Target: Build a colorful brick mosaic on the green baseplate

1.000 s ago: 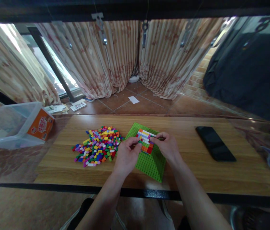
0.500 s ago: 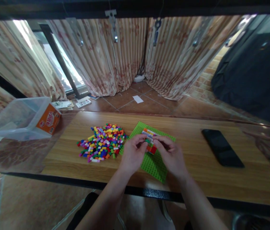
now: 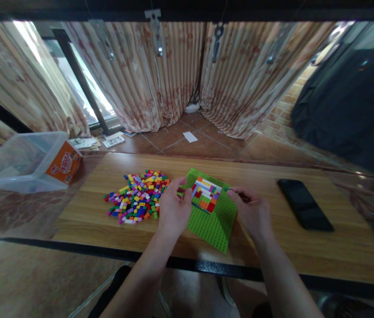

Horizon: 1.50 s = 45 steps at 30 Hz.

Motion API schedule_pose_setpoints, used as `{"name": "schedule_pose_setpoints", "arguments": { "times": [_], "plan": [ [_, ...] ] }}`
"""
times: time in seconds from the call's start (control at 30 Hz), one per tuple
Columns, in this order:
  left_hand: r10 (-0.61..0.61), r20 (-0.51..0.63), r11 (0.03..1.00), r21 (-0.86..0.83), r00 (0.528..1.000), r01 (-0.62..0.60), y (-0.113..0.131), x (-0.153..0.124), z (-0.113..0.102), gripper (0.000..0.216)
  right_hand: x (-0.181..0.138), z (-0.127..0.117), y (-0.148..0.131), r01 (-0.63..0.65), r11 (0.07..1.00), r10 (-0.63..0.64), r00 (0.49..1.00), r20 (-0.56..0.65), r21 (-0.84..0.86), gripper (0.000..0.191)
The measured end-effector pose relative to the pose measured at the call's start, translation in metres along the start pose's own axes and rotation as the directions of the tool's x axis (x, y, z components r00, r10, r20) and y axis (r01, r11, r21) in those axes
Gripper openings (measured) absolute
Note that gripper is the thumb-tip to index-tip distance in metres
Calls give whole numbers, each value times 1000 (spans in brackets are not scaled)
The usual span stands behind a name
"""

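Observation:
A green studded baseplate lies at an angle on the table, bearing a low block of multicoloured bricks. My left hand is over the plate's left edge, beside the built block. Its thumb and index finger are apart, with nothing visible between them. At the plate's right edge, my right hand pinches a small green brick at its fingertips. To the left of my left hand spreads a pile of loose bricks in many colours.
A black phone lies on the right part of the wooden table. At the far left stands a clear plastic bin with an orange label. Beyond the table are curtains and a tiled floor with papers.
My hands have moved apart from above the built bricks, uncovering them. The right hand has shifted right with the green brick, and the left hand slightly left.

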<state>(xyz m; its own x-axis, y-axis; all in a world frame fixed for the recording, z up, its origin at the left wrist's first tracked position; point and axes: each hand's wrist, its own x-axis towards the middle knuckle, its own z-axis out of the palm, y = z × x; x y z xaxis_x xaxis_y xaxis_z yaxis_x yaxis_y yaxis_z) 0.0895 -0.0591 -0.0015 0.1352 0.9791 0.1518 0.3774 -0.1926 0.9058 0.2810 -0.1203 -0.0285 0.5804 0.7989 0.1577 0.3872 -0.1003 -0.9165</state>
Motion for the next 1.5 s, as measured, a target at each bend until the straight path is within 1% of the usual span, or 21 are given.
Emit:
{"name": "schedule_pose_setpoints", "arguments": {
  "times": [0.03,0.1,0.23,0.33,0.43,0.53,0.63,0.7,0.97,1.17,1.33,1.5],
  "plan": [
    [4,-4,998,58,1000,-4,-1,1,-2,28,2,-1,2,-4,1000,5,1000,5,-28,26],
    [4,26,990,139,1000,-8,-3,2,-4,30,3,-1,3,14,998,-12,1000,28,-63,26],
    [-18,132,978,210,991,-10,-4,-1,1,36,4,8,-1,41,996,-35,996,77,-83,26],
    [-48,226,967,254,973,-11,-4,-5,5,42,7,12,-4,38,994,-32,997,65,-104,24],
    [-37,269,949,310,962,-50,-5,-6,7,44,10,14,-6,14,993,-10,999,36,-115,23],
    [-17,279,937,340,960,-82,-4,-6,7,44,13,18,-4,-45,996,46,999,12,-74,26],
    [-28,289,934,349,957,-78,-2,-6,6,44,16,21,0,-130,989,130,992,11,73,33],
    [-24,291,934,347,956,-82,-2,-6,5,44,17,23,2,-170,975,167,985,32,141,38],
    [-16,273,934,348,962,-83,-4,-8,8,43,18,22,-1,-212,965,197,975,104,157,37],
    [-11,256,943,325,967,-75,-5,-8,10,44,19,26,-1,-229,959,219,973,76,165,32],
    [-14,242,944,324,970,-67,-5,-8,10,42,18,26,-1,-210,968,200,976,82,136,33],
    [-21,265,938,339,964,-73,-4,-10,8,42,18,17,1,-219,952,187,969,159,215,38]
  ]
}}
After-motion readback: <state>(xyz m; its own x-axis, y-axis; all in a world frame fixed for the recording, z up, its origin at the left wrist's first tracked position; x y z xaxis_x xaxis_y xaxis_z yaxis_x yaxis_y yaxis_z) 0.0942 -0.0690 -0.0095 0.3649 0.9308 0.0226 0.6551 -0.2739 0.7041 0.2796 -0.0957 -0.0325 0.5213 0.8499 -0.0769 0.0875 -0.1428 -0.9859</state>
